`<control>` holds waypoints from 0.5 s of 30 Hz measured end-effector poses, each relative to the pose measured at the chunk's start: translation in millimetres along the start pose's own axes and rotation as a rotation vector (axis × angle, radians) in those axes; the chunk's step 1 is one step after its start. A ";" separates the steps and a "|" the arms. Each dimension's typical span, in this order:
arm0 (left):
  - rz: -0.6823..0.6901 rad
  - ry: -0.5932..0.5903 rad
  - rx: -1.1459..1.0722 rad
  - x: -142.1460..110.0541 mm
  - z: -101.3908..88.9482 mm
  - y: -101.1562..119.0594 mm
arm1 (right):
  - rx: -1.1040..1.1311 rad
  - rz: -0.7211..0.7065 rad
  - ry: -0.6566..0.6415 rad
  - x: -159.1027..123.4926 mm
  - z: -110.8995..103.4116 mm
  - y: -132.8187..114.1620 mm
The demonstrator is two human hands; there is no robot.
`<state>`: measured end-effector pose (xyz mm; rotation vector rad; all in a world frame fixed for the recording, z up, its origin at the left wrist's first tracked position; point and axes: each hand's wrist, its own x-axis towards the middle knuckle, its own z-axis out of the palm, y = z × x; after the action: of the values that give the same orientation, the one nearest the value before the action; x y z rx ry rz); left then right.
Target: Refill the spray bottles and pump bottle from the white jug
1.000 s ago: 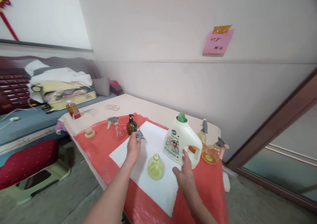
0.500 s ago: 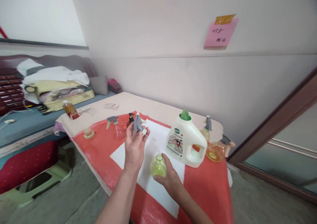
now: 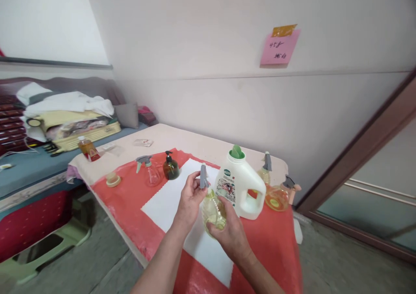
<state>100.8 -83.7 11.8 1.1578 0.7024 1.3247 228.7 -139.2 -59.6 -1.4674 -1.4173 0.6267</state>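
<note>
In my left hand (image 3: 191, 195) is a grey spray trigger head (image 3: 203, 177), pinched between the fingers and sitting at the mouth of a yellow-green clear bottle (image 3: 212, 214). A thin dip tube shows inside that bottle. My right hand (image 3: 231, 229) wraps round the bottle's right side and holds it above a white sheet (image 3: 162, 205). Whether the head is threaded on, I cannot tell. Just behind the bottle stands a large white jug (image 3: 242, 185) with a green cap piece (image 3: 236, 152) in its opening.
A dark pump bottle (image 3: 170, 168), a pink spray bottle (image 3: 152, 173) and a small jar-like lid (image 3: 113, 179) stand on the red cover (image 3: 130, 203) at left. An orange spray bottle (image 3: 277, 197) is near the right edge. A stool (image 3: 35, 224) stands left of the table.
My left hand has brought the spray head down and right onto the bottle's neck, and the tube is now inside. My right hand has lifted the bottle upright. The dark pump bottle is uncovered.
</note>
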 end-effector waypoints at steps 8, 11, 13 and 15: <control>-0.056 -0.068 -0.162 0.8 1.4 -6.4 | -0.137 -0.184 0.082 2.5 -20.0 -3.5; -0.100 -0.109 -0.242 -0.1 0.6 -0.6 | 0.041 -0.077 -0.032 4.1 -27.5 -12.9; -0.126 -0.135 -0.302 -0.8 0.0 2.5 | 0.160 0.015 -0.119 4.6 -33.2 -19.8; -0.141 -0.139 -0.326 -1.6 0.3 4.0 | 0.241 0.089 -0.157 3.8 -37.6 -25.4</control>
<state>99.3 -85.8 15.2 0.9095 0.4386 1.1761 250.7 -149.8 -21.1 -1.3176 -1.3468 0.9521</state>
